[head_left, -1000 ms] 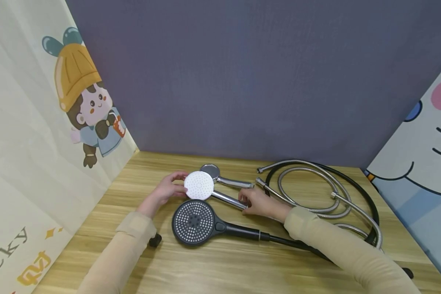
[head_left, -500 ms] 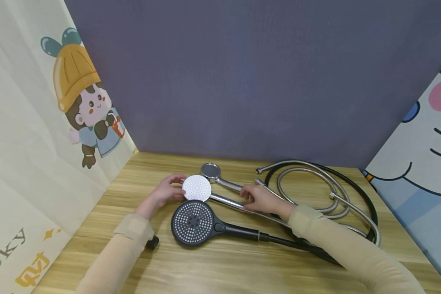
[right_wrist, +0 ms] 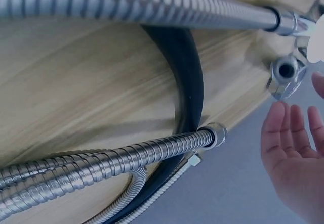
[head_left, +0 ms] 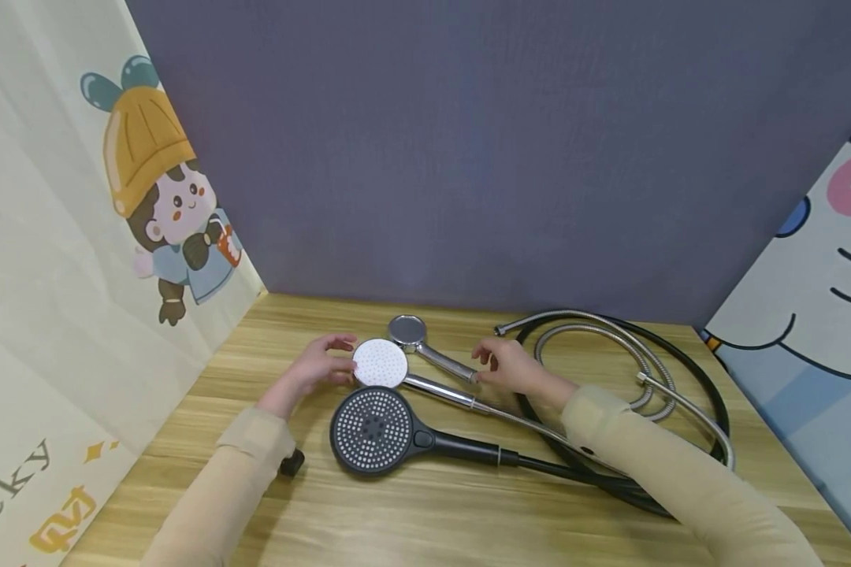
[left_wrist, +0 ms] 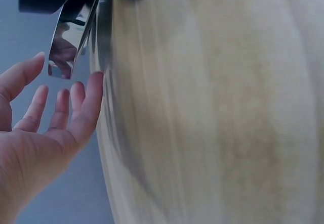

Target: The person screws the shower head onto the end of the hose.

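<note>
A white-faced shower head (head_left: 380, 364) with a chrome handle lies on the wooden table, a metal hose running from its end. My left hand (head_left: 319, 364) is at its left rim, thumb and fingers spread about the chrome edge (left_wrist: 68, 44); contact cannot be told. Behind it lies a smaller chrome shower head (head_left: 407, 331). At this one's handle end is my right hand (head_left: 514, 366), fingers loosely bent; the right wrist view has the fingertips just by the open handle end (right_wrist: 286, 71), not wrapped round it. In front lies a black shower head (head_left: 373, 430).
Coiled metal hoses (head_left: 652, 354) and a black hose (head_left: 705, 374) lie at the right of the table (head_left: 425, 520), partly under the right forearm. A loose metal hose end (head_left: 500, 330) lies behind the right hand. A grey wall (head_left: 468, 157) stands behind the table.
The right hand has left the white shower head's handle for the smaller chrome one's, whose handle has swung toward the front. The white shower head shifted slightly forward; the left hand stays beside it.
</note>
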Demonstrator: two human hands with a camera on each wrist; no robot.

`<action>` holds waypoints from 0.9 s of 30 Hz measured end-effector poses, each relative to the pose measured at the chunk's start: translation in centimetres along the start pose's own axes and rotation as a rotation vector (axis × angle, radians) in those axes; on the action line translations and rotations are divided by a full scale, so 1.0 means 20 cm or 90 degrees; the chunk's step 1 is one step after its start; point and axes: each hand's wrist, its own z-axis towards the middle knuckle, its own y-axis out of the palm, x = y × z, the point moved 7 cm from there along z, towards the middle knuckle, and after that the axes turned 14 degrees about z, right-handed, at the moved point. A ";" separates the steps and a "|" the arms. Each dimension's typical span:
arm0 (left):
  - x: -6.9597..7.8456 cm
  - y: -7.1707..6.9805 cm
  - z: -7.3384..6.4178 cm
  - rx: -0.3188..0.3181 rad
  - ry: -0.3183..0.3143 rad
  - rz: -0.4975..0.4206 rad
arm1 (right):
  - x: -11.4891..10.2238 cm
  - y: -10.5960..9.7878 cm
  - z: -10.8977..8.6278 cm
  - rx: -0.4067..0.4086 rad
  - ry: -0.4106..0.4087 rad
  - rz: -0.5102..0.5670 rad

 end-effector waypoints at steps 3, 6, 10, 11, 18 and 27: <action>0.02 -0.02 0.00 0.014 0.009 0.026 | 0.01 -0.01 0.02 -0.005 0.007 0.001; 0.05 -0.04 0.01 0.034 0.028 0.058 | 0.03 -0.01 0.04 -0.015 0.029 0.009; 0.08 -0.05 0.02 0.054 0.051 0.085 | 0.07 0.01 0.07 -0.029 0.062 0.047; 0.09 -0.04 0.02 0.058 0.054 0.086 | 0.07 0.02 0.08 -0.032 0.070 0.060; 0.15 -0.02 0.01 0.075 0.064 0.081 | 0.10 0.09 0.12 -0.024 0.115 0.115; 0.13 -0.02 0.04 0.097 0.066 0.101 | 0.10 0.16 0.14 -0.045 0.158 0.108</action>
